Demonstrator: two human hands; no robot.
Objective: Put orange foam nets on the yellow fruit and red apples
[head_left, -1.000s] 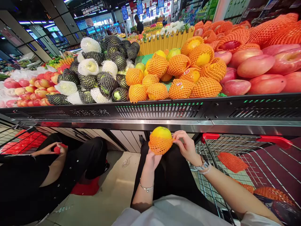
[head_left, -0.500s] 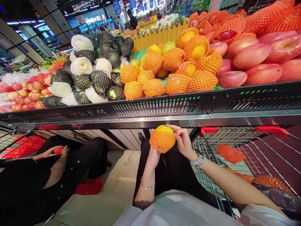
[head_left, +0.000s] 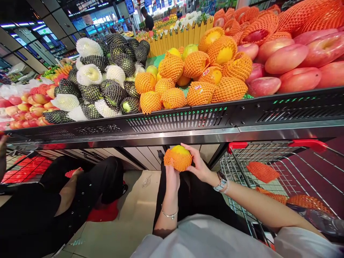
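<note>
Just now, the right hand (head_left: 200,165) has shifted: a second ago its thumb and fingertips pinched the edge of the orange net (head_left: 175,164) and drew it out sideways, whereas its fingers (head_left: 190,148) now curl round the right side and top of the yellow-green fruit (head_left: 180,150). The left hand (head_left: 172,178) keeps grasping the fruit through the mesh from below and the left, so both hands are on it. It is held over the person's knees, below the fruit-laden bench (head_left: 150,139) and left of the shopping cart (head_left: 236,168). With the edge no longer pulled out, the work seems to have passed from tugging the net to gripping net and fruit together; the top remains bare, so I judge the fruit only partly covered. At far left, another person's hand (head_left: 2,152) has come up to the picture's border.
</note>
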